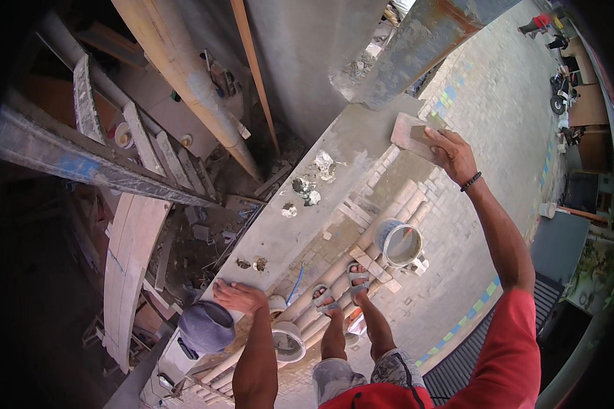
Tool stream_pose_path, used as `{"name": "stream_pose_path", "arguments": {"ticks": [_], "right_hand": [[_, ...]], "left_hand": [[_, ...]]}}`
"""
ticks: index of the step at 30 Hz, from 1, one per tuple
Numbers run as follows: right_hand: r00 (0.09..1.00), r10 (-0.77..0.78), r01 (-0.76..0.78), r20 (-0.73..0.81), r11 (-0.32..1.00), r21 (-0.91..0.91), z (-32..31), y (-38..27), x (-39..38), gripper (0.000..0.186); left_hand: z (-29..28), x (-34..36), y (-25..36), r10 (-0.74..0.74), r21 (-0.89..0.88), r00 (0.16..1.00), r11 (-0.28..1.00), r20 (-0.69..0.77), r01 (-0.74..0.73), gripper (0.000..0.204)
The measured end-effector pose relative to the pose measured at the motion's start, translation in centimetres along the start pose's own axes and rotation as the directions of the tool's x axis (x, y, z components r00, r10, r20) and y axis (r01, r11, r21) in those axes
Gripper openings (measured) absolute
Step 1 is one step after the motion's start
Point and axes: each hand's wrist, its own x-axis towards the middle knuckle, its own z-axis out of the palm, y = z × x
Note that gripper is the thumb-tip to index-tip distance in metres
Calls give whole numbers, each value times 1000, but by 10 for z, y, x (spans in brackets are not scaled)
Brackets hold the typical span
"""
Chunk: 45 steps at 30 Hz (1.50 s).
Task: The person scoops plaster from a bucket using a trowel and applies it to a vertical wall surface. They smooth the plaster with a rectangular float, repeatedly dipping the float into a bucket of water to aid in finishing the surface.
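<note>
In the head view, our right hand (451, 151) has its fingers closed around a pale, flat hand float (404, 131), which sits at the outer edge of the grey concrete ledge (361, 136), near its far end; we cannot tell whether its face presses on the surface. A dark beaded bracelet (471, 181) circles that wrist. Our left hand (240, 297) grasps nothing and lies palm down on the ledge's near part, just beside a grey cap (207, 327). Between our hands, whitish mortar lumps (326, 165) sit on the ledge, with small holes (259, 263) closer to the left hand. Below, our sandalled feet (358, 276) stand by bamboo poles (334, 276), between an upright bucket (401, 243) to the right and a second bucket (288, 342) to the left.
</note>
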Motion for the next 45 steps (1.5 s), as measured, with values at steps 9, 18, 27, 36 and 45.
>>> {"name": "stream_pose_path", "arguments": {"ticks": [9, 18, 27, 36, 45], "right_hand": [[997, 66, -64, -28, 996, 63, 53, -75, 44, 53], [993, 120, -120, 18, 992, 26, 62, -71, 49, 54], [994, 68, -64, -83, 997, 51, 23, -53, -2, 53], [987, 139, -134, -74, 989, 64, 66, -87, 59, 52], [997, -65, 54, 51, 978, 199, 66, -106, 30, 53]], "left_hand": [[2, -3, 3, -29, -59, 999, 998, 28, 30, 45], [3, -4, 0, -15, -38, 1000, 999, 24, 16, 43], [-5, 2, 6, -39, -61, 999, 997, 31, 41, 42], [-3, -1, 8, -51, -84, 996, 995, 79, 58, 44], [-1, -2, 3, -48, -55, 997, 997, 55, 51, 45]]}}
